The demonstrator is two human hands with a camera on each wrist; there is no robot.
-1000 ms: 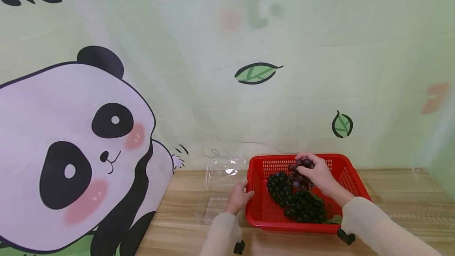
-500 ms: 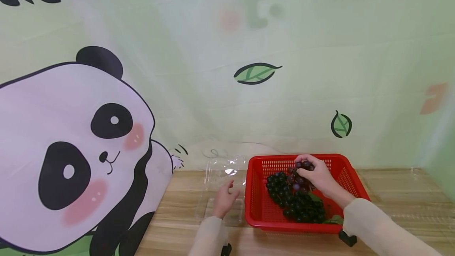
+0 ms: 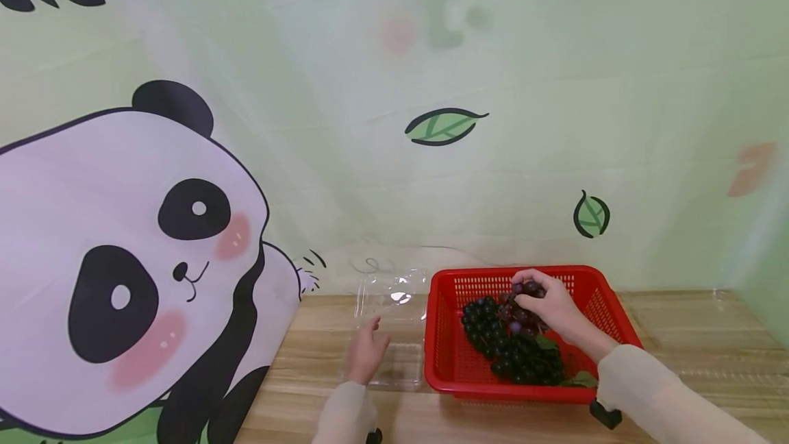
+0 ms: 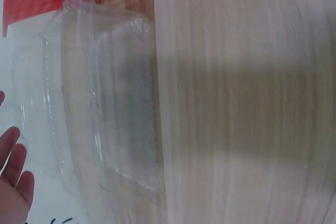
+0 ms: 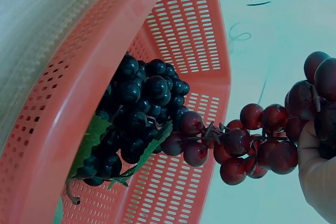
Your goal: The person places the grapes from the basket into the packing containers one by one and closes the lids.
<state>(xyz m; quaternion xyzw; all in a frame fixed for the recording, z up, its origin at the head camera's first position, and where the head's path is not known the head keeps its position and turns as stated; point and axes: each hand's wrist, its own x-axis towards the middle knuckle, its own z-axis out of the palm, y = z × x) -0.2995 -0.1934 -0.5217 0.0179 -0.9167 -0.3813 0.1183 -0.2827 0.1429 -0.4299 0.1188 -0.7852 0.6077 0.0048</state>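
Observation:
My right hand (image 3: 551,307) grips the upper end of a bunch of red grapes (image 3: 520,314) over the red basket (image 3: 444,362). In the right wrist view the red grapes (image 5: 252,142) hang from the thumb and fingers, their lower end beside the dark grapes (image 5: 147,98). Two dark clusters with green leaves (image 5: 144,156) lie in the basket. My left hand (image 3: 366,353) is over the left side of a clear plastic clamshell box (image 3: 403,365), fingers extended and holding nothing. In the left wrist view its fingers (image 4: 13,161) are apart from the box's raised lid (image 4: 34,114).
The lidded clear box stands directly left of the basket on the wooden table (image 3: 296,375). A cloth backdrop (image 3: 345,190) with a printed panda rises behind the table. More clear plastic (image 3: 721,362) lies at the right of the table.
My left hand has let go of the basket's left rim and moved left over the clear box. The right hand keeps its grip on the red grapes, almost still.

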